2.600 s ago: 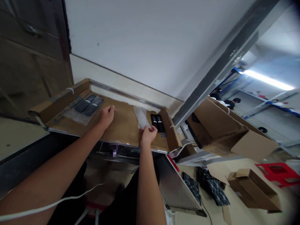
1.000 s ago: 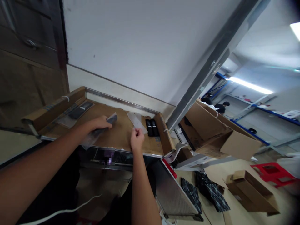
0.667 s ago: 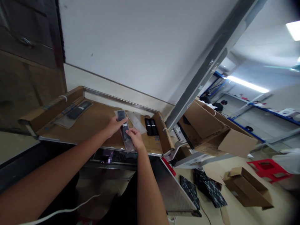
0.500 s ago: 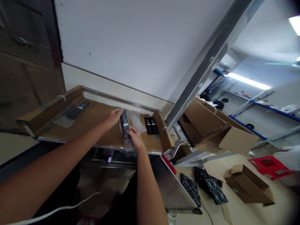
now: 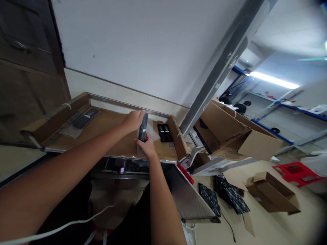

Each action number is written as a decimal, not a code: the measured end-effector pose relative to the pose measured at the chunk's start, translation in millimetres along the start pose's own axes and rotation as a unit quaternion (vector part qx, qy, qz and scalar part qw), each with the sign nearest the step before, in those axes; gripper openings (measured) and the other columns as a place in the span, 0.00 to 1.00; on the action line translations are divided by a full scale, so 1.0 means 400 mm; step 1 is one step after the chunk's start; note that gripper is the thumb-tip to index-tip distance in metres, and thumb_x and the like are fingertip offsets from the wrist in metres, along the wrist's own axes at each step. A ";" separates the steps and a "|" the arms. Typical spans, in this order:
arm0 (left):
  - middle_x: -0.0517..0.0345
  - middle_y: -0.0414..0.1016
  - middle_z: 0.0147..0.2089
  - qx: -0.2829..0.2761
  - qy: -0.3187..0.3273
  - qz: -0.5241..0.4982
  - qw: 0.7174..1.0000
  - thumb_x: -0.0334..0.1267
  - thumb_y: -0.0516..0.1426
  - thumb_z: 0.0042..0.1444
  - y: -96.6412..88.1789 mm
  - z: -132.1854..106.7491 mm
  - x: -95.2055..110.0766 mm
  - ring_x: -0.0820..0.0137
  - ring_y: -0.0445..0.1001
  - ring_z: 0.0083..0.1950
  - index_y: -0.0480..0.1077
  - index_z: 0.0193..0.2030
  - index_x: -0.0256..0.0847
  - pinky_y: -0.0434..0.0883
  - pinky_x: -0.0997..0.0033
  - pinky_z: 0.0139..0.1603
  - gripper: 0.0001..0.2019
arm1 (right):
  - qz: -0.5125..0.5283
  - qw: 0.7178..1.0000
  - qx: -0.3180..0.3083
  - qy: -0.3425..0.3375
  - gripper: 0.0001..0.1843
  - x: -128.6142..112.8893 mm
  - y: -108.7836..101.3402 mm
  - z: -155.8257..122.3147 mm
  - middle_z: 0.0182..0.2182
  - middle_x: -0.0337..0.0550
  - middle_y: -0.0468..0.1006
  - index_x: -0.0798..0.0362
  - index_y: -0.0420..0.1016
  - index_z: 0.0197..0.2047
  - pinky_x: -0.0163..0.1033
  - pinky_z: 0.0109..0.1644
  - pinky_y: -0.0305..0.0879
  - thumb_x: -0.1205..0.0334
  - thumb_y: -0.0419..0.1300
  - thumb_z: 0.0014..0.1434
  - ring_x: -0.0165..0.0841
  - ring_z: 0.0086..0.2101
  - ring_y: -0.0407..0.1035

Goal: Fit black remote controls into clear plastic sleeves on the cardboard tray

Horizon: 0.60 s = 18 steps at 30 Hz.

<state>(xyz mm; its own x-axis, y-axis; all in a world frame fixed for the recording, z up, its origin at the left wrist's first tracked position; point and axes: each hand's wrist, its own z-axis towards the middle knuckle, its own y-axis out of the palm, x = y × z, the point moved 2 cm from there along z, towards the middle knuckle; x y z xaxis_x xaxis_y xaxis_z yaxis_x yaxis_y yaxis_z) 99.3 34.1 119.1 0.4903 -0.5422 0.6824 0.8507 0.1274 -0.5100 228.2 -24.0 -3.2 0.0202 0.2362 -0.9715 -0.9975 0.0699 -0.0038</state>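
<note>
Both my hands hold a long dark item in a clear plastic bag (image 5: 143,130), with a small white label across its middle. It stands tilted over the cardboard-lined tray (image 5: 112,119). My left hand (image 5: 134,120) has its fingers closed at the upper end. Lower down, my right hand (image 5: 147,145) grips the bag between thumb and fingers. To the right lie two black items with white labels (image 5: 165,132), side by side. A clear plastic bag (image 5: 153,131) lies partly behind the held item. Another bagged dark item (image 5: 85,118) rests at the tray's left end.
Raised cardboard walls edge the tray, and a white wall panel (image 5: 143,51) rises behind it. Large cardboard boxes (image 5: 222,129) stand at the right. On the floor are patterned black packages (image 5: 231,197), an open carton (image 5: 273,194) and a red stool (image 5: 297,172). People (image 5: 240,108) are farther back.
The bagged item has moved slightly right and tilted the other way, its top now leaning right. My left hand has moved right and up with it; my right hand still grips the lower part.
</note>
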 end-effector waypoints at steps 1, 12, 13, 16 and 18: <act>0.51 0.72 0.29 -0.002 0.023 0.009 1.000 0.45 0.43 0.70 -0.003 0.004 0.020 0.63 0.70 0.33 0.66 0.28 0.42 0.64 0.65 0.38 0.21 | 0.000 1.000 0.007 -0.007 0.26 0.007 -0.001 0.003 0.33 0.35 0.75 0.53 0.73 0.44 0.35 0.38 0.66 0.54 0.74 0.44 0.33 0.32 0.68; 0.52 0.69 0.25 -0.070 0.096 0.013 0.993 0.40 0.49 0.67 -0.025 0.011 0.121 0.63 0.66 0.29 0.65 0.22 0.44 0.62 0.62 0.39 0.20 | -0.042 0.998 0.039 -0.033 0.24 0.035 -0.016 0.010 0.36 0.40 0.78 0.54 0.75 0.46 0.39 0.43 0.70 0.55 0.71 0.46 0.36 0.35 0.70; 0.52 0.69 0.25 -0.077 0.096 0.011 0.992 0.40 0.49 0.66 -0.024 0.009 0.123 0.63 0.65 0.28 0.65 0.22 0.44 0.62 0.61 0.39 0.19 | -0.057 0.997 0.043 -0.033 0.24 0.034 -0.017 0.008 0.35 0.40 0.78 0.54 0.76 0.46 0.39 0.42 0.70 0.54 0.71 0.46 0.36 0.35 0.70; 0.52 0.70 0.25 -0.052 0.113 0.020 0.992 0.40 0.48 0.67 -0.029 0.002 0.133 0.64 0.66 0.29 0.65 0.23 0.44 0.63 0.62 0.39 0.20 | -0.090 0.994 0.051 -0.023 0.24 0.030 -0.019 0.006 0.33 0.38 0.77 0.54 0.76 0.44 0.38 0.39 0.69 0.52 0.71 0.46 0.36 0.33 0.68; 0.51 0.72 0.27 -0.030 0.122 0.022 0.992 0.42 0.46 0.68 -0.035 0.000 0.141 0.64 0.68 0.30 0.66 0.25 0.43 0.64 0.63 0.39 0.20 | -0.099 0.993 0.059 -0.011 0.23 0.027 -0.020 0.005 0.30 0.36 0.74 0.53 0.75 0.41 0.37 0.36 0.68 0.51 0.71 0.45 0.35 0.30 0.66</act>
<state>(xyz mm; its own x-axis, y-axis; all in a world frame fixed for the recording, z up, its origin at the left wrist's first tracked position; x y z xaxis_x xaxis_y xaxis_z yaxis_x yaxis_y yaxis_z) 114.9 1.6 164.6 0.4593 -0.7236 0.5152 0.8132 0.1091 -0.5717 236.5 -20.3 -13.0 0.2183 0.2275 -0.9490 -0.9590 0.2300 -0.1654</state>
